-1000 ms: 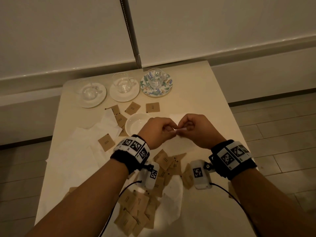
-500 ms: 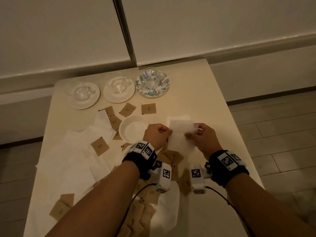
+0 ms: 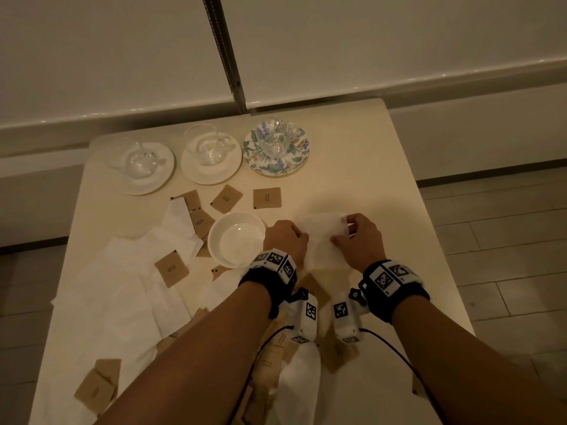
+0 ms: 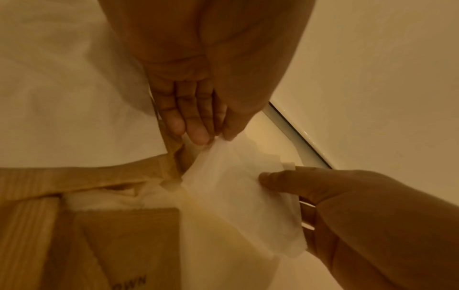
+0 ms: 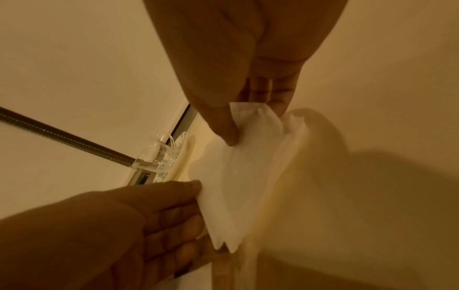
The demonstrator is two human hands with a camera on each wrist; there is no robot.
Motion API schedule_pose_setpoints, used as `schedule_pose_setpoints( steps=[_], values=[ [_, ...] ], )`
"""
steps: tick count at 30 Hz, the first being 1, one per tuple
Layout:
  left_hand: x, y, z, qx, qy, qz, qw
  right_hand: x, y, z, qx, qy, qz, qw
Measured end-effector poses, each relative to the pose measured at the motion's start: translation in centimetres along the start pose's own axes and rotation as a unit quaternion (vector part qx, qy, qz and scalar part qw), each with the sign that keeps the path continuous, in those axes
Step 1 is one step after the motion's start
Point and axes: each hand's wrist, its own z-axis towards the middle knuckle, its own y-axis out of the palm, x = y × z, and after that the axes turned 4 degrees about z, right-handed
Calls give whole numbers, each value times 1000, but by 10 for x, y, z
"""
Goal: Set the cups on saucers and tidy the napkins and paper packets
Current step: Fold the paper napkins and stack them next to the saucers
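A white napkin (image 3: 322,237) is stretched between the two hands just above the worktop (image 3: 362,167), right of centre. The left hand (image 3: 285,237) pinches its left edge between thumb and curled fingers; the right hand (image 3: 357,240) pinches the right edge, thumb on top, near a far corner. Just left of the left hand sits an empty white bowl (image 3: 236,237). Beyond it brown paper packets (image 3: 267,198) lie scattered, some on a loose heap of white napkins (image 3: 122,283) spread over the left side. More packets lie under the forearms. Along the far edge three glass cups stand on saucers: two on plain white saucers (image 3: 211,167), one on a floral saucer (image 3: 276,151).
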Motion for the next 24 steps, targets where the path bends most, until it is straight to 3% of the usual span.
schedule_pose_setpoints(
  steps=[10, 15, 19, 22, 24],
  values=[
    [-3, 8, 6, -5, -10, 33, 999, 9, 1, 4, 18, -7, -24, 1000],
    [-3, 6, 1, -1, -18, -3, 1000, 6, -3, 3, 44, -2, -8, 999],
    [-1, 11, -13, 25, 81, 15, 996, 5, -3, -7, 82, -126, -94, 984],
    [-3, 16, -18, -22, 165, 85, 982, 7, -3, -11, -9, -213, -210, 954],
    [-3, 17, -16, -49, 165, 142, 975, 9, -6, -10, -77, -207, -297, 929]
  ],
)
